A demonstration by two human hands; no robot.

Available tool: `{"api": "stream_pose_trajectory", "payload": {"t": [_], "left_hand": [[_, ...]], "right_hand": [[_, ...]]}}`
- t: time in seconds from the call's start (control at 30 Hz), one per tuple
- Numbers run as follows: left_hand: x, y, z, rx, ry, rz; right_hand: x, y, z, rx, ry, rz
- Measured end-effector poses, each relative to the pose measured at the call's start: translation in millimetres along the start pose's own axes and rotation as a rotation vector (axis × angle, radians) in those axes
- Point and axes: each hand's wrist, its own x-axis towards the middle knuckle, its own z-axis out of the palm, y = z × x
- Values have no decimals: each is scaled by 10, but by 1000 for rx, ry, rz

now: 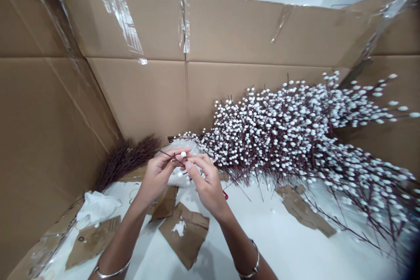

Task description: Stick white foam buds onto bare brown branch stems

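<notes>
My left hand [158, 174] is closed around a thin brown twig [166, 154], its fingertips pressed together over the middle of the table. Close against those fingers, my right hand [206, 179] pinches the same twig between thumb and forefinger. A white bud [183, 154] shows at the twig where the two hands meet. Fingers partly hide that spot. Behind the hands lies a clear plastic bag [179, 177] with small white buds. Below them on the white table [239, 245] is a torn cardboard piece [190, 236] bearing a white smear [179, 227].
A large heap of white-budded branches [275, 131] fills the right side. Bare brown twigs [126, 162] lie in a bundle at left. Crumpled white plastic [98, 206] and cardboard scraps [93, 240] rest at front left. Tall cardboard walls [138, 96] enclose the table.
</notes>
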Motion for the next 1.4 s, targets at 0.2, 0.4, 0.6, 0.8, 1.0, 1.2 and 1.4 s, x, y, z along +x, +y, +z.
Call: {"api": "stream_pose_trajectory", "payload": {"t": [0.2,0.4,0.6,0.8,1.0,1.2,1.4], "left_hand": [[6,16,-48,94,-42,84],[14,77,-106,176,-98,166],[7,84,-146,210,-136,171],[7,79,-170,216,-173,205],[9,98,-189,216,-218,209],[11,98,-193,218,-237,216],[27,71,-211,235,-249,249]], "right_hand": [[20,-1,-31,24,-37,6],[32,-16,-89,106,-119,41],[46,-10,-110,148,-184,78],[50,-1,-116,160,-205,100],[55,2,-125,161,-222,95],[58,7,-120,126,-213,79],[65,38,-106,111,-206,82]]}}
